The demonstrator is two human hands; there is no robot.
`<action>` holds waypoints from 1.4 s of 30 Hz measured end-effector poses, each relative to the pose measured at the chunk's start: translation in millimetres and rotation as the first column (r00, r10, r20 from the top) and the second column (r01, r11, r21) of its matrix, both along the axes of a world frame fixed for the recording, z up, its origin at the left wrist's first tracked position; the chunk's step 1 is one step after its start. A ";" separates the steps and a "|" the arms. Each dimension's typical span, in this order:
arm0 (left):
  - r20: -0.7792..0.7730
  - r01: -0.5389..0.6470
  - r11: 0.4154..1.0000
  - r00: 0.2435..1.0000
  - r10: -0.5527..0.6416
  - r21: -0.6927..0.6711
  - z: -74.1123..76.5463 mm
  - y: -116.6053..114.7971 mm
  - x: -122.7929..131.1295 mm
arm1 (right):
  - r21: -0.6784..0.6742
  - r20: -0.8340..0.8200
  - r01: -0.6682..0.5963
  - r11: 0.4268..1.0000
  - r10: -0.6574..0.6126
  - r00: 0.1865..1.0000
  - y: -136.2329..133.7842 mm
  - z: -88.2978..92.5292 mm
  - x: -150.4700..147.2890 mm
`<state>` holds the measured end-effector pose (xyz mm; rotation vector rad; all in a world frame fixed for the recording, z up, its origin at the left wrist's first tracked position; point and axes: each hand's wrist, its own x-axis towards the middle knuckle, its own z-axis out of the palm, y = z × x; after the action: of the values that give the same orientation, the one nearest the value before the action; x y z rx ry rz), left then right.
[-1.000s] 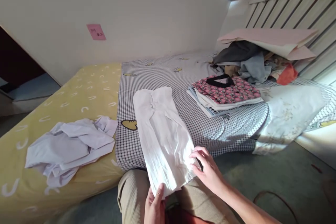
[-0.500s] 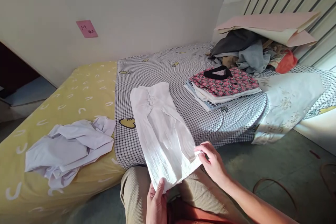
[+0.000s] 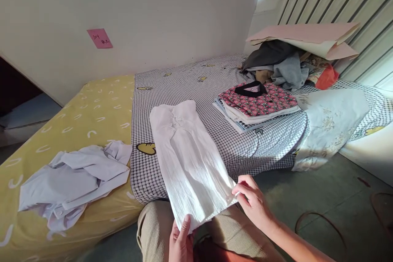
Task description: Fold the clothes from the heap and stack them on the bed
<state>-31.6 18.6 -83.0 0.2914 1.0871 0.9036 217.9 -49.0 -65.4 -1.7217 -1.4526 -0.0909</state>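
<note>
A long white dress (image 3: 192, 159), gathered near its far end, lies over the front edge of the bed and across my lap. My left hand (image 3: 181, 237) grips its near left corner, thumb on top and fingers hidden beneath the cloth. At the near right corner, my right hand (image 3: 252, 200) pinches the edge between thumb and fingers. Between my hands the near edge is stretched out, with lengthwise folds in the fabric. A crumpled pale lavender shirt (image 3: 78, 178) rests to the left, apart from both hands.
A folded stack topped by a pink patterned garment (image 3: 264, 104) sits right of the dress. Behind it is a heap of clothes (image 3: 276, 63) under a pink sheet (image 3: 303, 35). An embroidered white cloth (image 3: 331, 127) hangs over the bed edge. A pink note (image 3: 100, 38) is on the wall.
The view has shifted slightly. My right hand has moved a little down and right with its corner, and the near part of the dress looks flatter and more spread.
</note>
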 end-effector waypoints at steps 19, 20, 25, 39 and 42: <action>-0.024 -0.043 0.999 0.999 0.043 -0.015 2.6 0.3 2.8 | -0.220 -0.954 -0.212 0.952 -0.165 0.250 40.5 24.4 -1.5; -0.032 -0.046 0.999 0.998 0.045 -0.018 2.9 0.0 3.1 | -0.219 -0.957 -0.201 0.955 -0.169 0.237 40.1 26.2 -3.6; -0.036 -0.041 0.999 0.999 0.040 -0.029 -0.6 0.2 3.3 | -0.203 -0.969 -0.168 0.965 -0.173 0.178 37.3 34.9 -3.9; -0.037 0.001 1.000 0.999 -0.001 0.002 -4.8 -0.3 0.2 | -0.236 -0.912 -0.131 0.963 -0.173 0.371 29.9 32.6 -2.5; -0.052 0.006 1.000 0.999 -0.005 0.006 -7.7 -0.2 0.6 | -0.218 -0.905 -0.178 0.960 -0.130 0.406 29.9 35.1 -3.1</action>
<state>-31.0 18.4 -90.7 0.3244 1.1313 0.8986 214.8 -19.0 -30.3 -1.5040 -0.6139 1.0172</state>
